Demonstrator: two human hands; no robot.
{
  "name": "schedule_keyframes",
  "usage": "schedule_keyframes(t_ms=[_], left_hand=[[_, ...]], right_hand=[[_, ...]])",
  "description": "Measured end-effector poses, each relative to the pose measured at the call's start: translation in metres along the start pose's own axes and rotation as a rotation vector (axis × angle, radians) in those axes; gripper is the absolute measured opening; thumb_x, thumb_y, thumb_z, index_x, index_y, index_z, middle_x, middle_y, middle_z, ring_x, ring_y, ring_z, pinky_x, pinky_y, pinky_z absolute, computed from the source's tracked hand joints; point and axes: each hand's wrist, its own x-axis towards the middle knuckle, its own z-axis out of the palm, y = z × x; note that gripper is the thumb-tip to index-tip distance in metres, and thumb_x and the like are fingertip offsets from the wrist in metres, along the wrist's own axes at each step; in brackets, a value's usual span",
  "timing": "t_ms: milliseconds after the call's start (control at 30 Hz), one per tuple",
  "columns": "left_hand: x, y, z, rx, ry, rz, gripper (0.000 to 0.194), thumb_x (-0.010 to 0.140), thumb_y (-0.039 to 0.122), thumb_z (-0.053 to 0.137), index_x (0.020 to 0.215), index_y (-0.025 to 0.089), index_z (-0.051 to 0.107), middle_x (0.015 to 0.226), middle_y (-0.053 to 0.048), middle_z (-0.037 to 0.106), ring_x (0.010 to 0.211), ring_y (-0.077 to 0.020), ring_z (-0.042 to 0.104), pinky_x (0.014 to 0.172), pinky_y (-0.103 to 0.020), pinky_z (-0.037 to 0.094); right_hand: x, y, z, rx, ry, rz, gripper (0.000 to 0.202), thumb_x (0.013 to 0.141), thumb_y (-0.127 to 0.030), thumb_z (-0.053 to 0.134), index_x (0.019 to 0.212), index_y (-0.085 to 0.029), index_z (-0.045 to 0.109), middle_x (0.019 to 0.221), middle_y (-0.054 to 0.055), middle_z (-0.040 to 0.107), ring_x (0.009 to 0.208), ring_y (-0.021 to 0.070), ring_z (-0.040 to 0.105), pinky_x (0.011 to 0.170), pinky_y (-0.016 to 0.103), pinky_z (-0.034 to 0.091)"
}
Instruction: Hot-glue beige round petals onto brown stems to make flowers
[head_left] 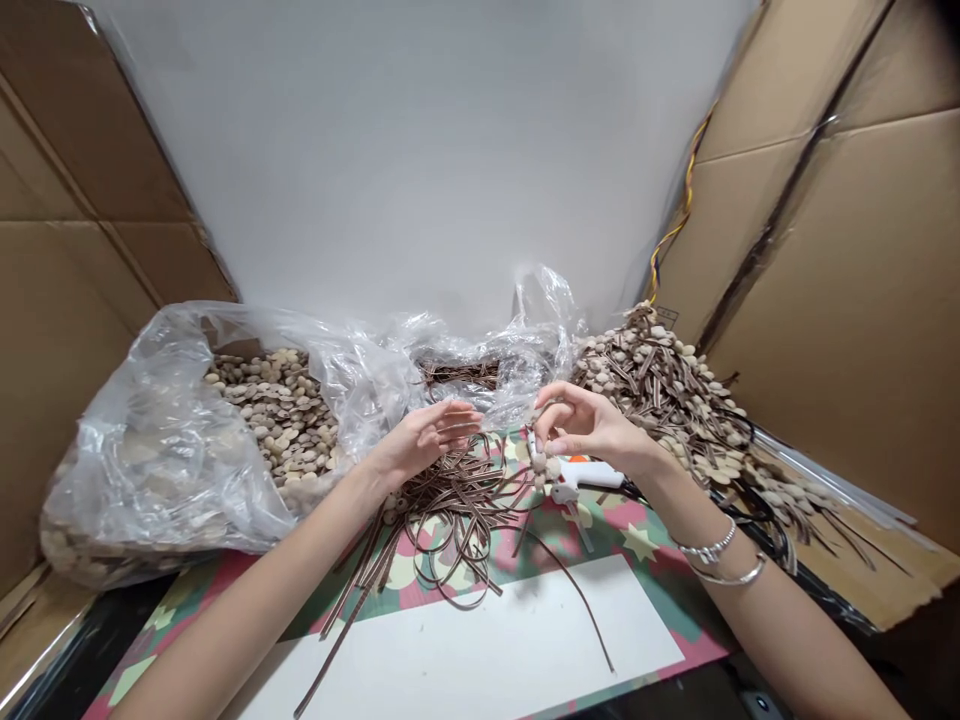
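Cluster of small, pale beige, rounded pieces (pixel 547 468) hangs just right of the frame's centre, pinched between the thumb and curled fingertips of my right hand (pixel 596 425). My left hand (pixel 420 442), left of centre, is loosely open, fingers outstretched and holding nothing; I cannot tell whether it touches the tangle of narrow brown strips (pixel 469 500) below. Just beside the cluster lies a white glue gun (pixel 592 474). Farther out, a clear plastic bag (pixel 176 440) of beige discs (pixel 289 410) fills the left.
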Motion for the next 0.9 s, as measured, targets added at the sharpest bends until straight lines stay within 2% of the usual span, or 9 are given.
schedule_keyframes(t_ms=[67, 133, 233, 333, 433, 533, 733, 900], left_hand=[[-0.001, 0.002, 0.0, -0.051, 0.049, 0.028, 0.02, 0.083, 0.032, 0.057, 0.09, 0.017, 0.067, 0.1, -0.005, 0.068, 0.099, -0.0173, 0.06, 0.089, -0.03, 0.044], [-0.002, -0.001, 0.004, -0.035, 0.036, 0.011, 0.019, 0.082, 0.03, 0.057, 0.092, 0.017, 0.067, 0.101, -0.005, 0.068, 0.099, -0.0168, 0.06, 0.089, -0.028, 0.044], [-0.008, -0.014, 0.02, 0.035, -0.15, -0.122, 0.026, 0.086, 0.03, 0.053, 0.099, 0.01, 0.066, 0.104, -0.011, 0.067, 0.099, -0.0192, 0.06, 0.09, -0.029, 0.042], [-0.015, -0.03, 0.045, 0.022, -0.337, -0.251, 0.029, 0.087, 0.028, 0.051, 0.105, 0.009, 0.063, 0.103, -0.014, 0.066, 0.097, -0.0196, 0.062, 0.087, -0.029, 0.043], [-0.022, -0.038, 0.066, -0.043, -0.418, -0.276, 0.031, 0.088, 0.029, 0.049, 0.105, 0.007, 0.063, 0.104, -0.018, 0.065, 0.092, -0.0185, 0.062, 0.083, -0.029, 0.044], [-0.027, -0.037, 0.073, -0.082, -0.39, -0.235, 0.028, 0.086, 0.028, 0.053, 0.101, 0.007, 0.064, 0.101, -0.017, 0.065, 0.086, -0.0163, 0.063, 0.079, -0.027, 0.045], [-0.029, -0.024, 0.066, 0.017, -0.226, -0.225, 0.027, 0.083, 0.031, 0.058, 0.099, 0.011, 0.066, 0.1, -0.012, 0.065, 0.087, -0.0151, 0.061, 0.081, -0.026, 0.045], [-0.031, -0.016, 0.065, 0.153, -0.227, -0.192, 0.024, 0.078, 0.028, 0.063, 0.095, 0.012, 0.068, 0.086, -0.006, 0.065, 0.078, -0.0113, 0.059, 0.078, -0.024, 0.044]], right_hand=[[-0.001, -0.001, 0.001, -0.024, 0.006, -0.032, 0.04, 0.069, -0.018, 0.073, 0.102, -0.02, 0.051, 0.072, -0.001, 0.063, 0.078, 0.0144, 0.06, 0.068, 0.028, 0.048], [-0.002, -0.001, 0.002, -0.03, 0.032, -0.071, 0.04, 0.066, -0.023, 0.074, 0.099, -0.02, 0.052, 0.068, 0.0, 0.063, 0.092, 0.0195, 0.059, 0.076, 0.034, 0.048], [-0.002, 0.0, 0.005, 0.002, 0.075, -0.098, 0.039, 0.064, -0.03, 0.076, 0.094, -0.022, 0.052, 0.061, 0.0, 0.062, 0.107, 0.0241, 0.053, 0.081, 0.04, 0.046], [-0.002, 0.003, 0.01, 0.041, 0.087, -0.11, 0.039, 0.061, -0.031, 0.077, 0.091, -0.024, 0.054, 0.055, -0.001, 0.061, 0.11, 0.0241, 0.051, 0.084, 0.041, 0.043], [-0.001, 0.007, 0.015, 0.081, 0.061, -0.126, 0.036, 0.06, -0.03, 0.078, 0.089, -0.026, 0.056, 0.052, -0.002, 0.061, 0.109, 0.0229, 0.051, 0.085, 0.041, 0.041], [-0.001, 0.011, 0.018, 0.133, 0.023, -0.143, 0.034, 0.061, -0.027, 0.078, 0.088, -0.026, 0.058, 0.052, -0.002, 0.062, 0.109, 0.0219, 0.05, 0.088, 0.042, 0.039], [0.001, 0.019, 0.017, 0.139, 0.015, -0.081, 0.035, 0.056, -0.033, 0.08, 0.082, -0.023, 0.058, 0.051, -0.001, 0.062, 0.105, 0.0221, 0.052, 0.087, 0.042, 0.041], [0.0, 0.018, 0.011, 0.127, -0.037, -0.101, 0.03, 0.063, -0.025, 0.077, 0.088, -0.022, 0.061, 0.06, 0.0, 0.064, 0.087, 0.0196, 0.06, 0.072, 0.035, 0.049]])
